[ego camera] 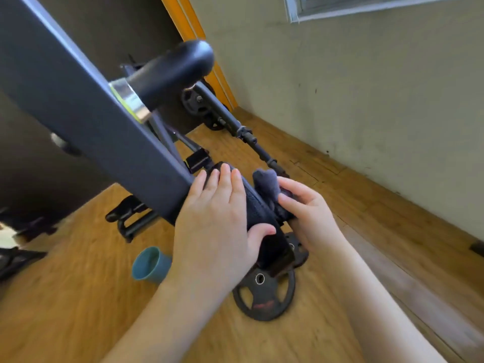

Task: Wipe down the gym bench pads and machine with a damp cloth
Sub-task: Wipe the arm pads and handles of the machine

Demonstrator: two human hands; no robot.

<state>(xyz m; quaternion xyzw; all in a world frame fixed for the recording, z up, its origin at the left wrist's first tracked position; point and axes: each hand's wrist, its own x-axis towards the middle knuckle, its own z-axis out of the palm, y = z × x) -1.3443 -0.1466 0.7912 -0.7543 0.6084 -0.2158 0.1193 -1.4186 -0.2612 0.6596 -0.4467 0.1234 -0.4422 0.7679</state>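
The left hand (217, 221) grips a black padded bar (262, 218) at the low end of the grey padded bench (78, 100), fingers (222, 179) laid over its top and thumb wrapped under. The right hand (309, 213) presses a bunched dark grey cloth (267, 180) against the far side of that bar, fingers curled on it. Below, on the wooden floor (366, 205), lie a black weight plate (264, 294) and a teal cup (149, 263).

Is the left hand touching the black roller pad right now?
Touching. The head view shows the left hand laid on the black roller pad, its thumb hooked over the pad's near side.
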